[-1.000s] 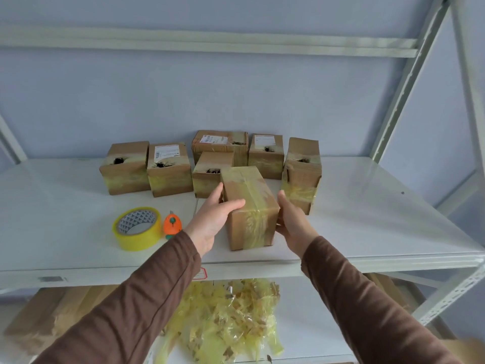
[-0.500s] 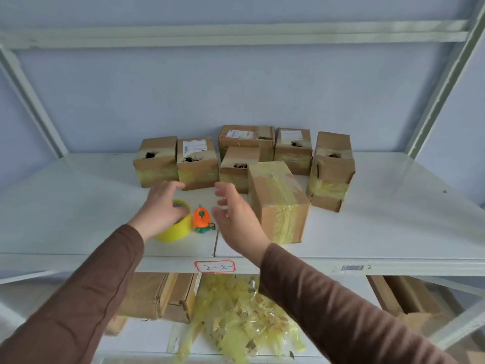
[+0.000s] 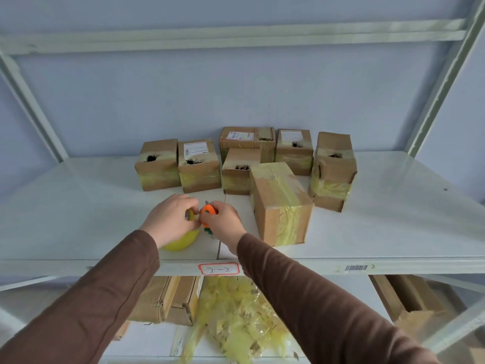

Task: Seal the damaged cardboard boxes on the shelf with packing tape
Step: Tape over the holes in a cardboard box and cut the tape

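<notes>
Now, with your left hand gripping the tape roll and your right hand pinching the orange cutter beside it, lift both squarely.

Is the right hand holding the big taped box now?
No, the right hand grips the orange cutter, apart from the big taped box.

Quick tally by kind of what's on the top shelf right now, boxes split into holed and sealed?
Boxes with a visible hole: 6, e.g. the leftmost box
Taped box with no hole showing: 1, the front box
Yellow tape roll: 1, under the left hand
Orange cutter: 1, in the right hand
Total: 9
</notes>
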Demonstrator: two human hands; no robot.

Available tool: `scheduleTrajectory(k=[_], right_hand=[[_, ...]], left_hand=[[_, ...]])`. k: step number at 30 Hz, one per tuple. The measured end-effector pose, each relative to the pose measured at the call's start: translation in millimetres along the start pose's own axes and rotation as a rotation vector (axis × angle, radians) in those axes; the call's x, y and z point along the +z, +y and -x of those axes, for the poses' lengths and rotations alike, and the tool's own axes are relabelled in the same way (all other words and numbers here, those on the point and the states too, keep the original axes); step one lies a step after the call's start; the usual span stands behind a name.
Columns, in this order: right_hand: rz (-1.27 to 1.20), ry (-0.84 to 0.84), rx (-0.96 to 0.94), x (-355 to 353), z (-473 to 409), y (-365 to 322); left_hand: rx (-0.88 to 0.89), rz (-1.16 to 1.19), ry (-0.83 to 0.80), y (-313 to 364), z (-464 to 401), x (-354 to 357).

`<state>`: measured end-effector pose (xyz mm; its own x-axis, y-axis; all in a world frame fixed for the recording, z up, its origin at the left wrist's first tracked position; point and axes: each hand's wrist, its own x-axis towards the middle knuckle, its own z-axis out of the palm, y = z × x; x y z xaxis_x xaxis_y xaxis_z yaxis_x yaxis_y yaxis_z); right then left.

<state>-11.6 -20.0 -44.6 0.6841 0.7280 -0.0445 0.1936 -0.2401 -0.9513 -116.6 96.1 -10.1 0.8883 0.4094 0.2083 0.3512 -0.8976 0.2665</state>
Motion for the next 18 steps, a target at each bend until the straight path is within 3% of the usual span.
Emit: scheduleTrajectory(k=[2, 4, 7, 10, 13, 15, 18], right_hand=[[-0.075, -0.073, -0.015, -5.3, 11.9, -6.5], [0.068, -0.084, -0.111, -11.0, 23.8, -15.2], [0.409, 0.038, -0.283, -21.2, 40.0, -26.2], [0.437, 0.126, -0.373, -33.6, 54.7, -39.1], [0.379, 0.249, -0.457, -55.4, 67.6, -58.5], [0.216, 0.363, -0.467, -80.5, 72.6, -73.8], [-0.037, 0.384, -0.428, -120.1, 84.6, -78.6]], left_hand=[[0.032, 0.135, 0.01, 7.3, 8.2, -3.5], [0.038, 0.282, 0.032, 15.1, 14.7, -4.4], [0.035, 0.456, 0.076, 27.9, 24.8, -5.9], [0.046, 0.603, 0.109, 41.2, 33.0, -11.0], [0.076, 0.789, 0.064, 56.4, 34.0, -16.2], [0.087, 0.878, 0.047, 66.9, 34.1, -17.2], [-0.03, 1.138, 0.047, 80.4, 33.5, -16.7]])
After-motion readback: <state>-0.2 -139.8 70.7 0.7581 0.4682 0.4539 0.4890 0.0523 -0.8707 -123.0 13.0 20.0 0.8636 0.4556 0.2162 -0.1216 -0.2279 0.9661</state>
